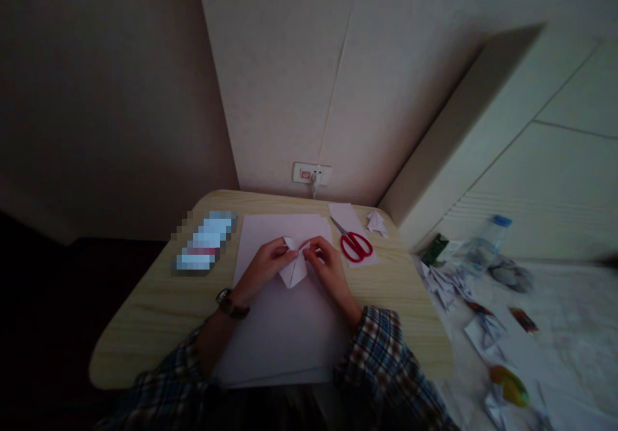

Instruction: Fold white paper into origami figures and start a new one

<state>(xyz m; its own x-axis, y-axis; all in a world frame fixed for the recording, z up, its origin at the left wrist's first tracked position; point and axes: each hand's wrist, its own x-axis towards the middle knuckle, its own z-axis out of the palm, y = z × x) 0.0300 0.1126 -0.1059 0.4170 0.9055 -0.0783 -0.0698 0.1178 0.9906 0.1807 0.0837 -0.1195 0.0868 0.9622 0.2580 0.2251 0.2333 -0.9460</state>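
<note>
A small folded piece of white paper [294, 267] is held between both hands over a large white sheet [284, 328] on a light wooden table [149, 315]. My left hand [265, 265] pinches the paper's left upper edge, fingers closed on it. My right hand [324, 262] pinches its right upper edge. A dark watch sits on my left wrist. Both sleeves are plaid.
Red-handled scissors [355, 244] lie on a paper strip right of my hands, with a small folded paper figure [376, 222] behind them. A blurred flat object [205, 241] lies to the left. A wall socket [311, 174] is behind. A plastic bottle [487, 238] and paper scraps [449, 283] litter the surface to the right.
</note>
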